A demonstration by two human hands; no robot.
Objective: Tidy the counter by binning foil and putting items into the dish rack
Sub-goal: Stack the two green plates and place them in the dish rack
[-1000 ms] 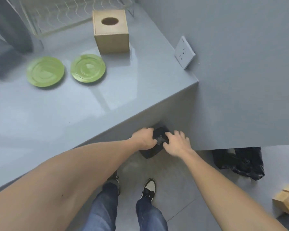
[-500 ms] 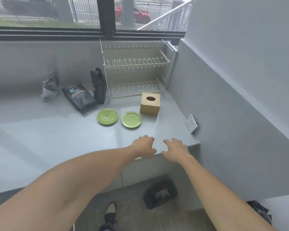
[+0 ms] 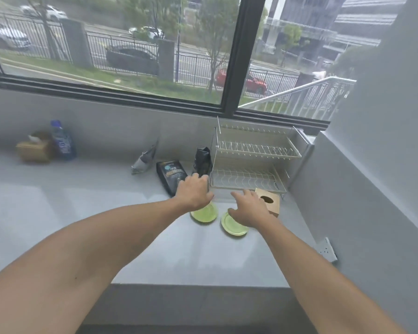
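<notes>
Two green plates lie flat on the grey counter (image 3: pixel 106 213). My left hand (image 3: pixel 194 190) hovers over the left green plate (image 3: pixel 204 214), fingers apart and empty. Over the right green plate (image 3: pixel 233 226) is my right hand (image 3: pixel 249 209), also spread and empty. Behind them stands an empty two-tier wire dish rack (image 3: pixel 256 162) against the right wall. A silver foil pouch (image 3: pixel 144 161) sits further left by the back wall. A black pouch (image 3: pixel 170 175) lies flat and another black bag (image 3: pixel 203 161) stands upright next to the rack.
A wooden tissue box (image 3: pixel 269 203) stands right of my right hand, before the rack. A second tissue box (image 3: pixel 33 150) and a blue bottle (image 3: pixel 62 141) are at the far left. A wall socket (image 3: pixel 328 249) is on the right wall. The counter's front edge is near me.
My hands have risen from the black bin on the floor to above the green plates on the counter. The view has tilted up from the floor to the window.
</notes>
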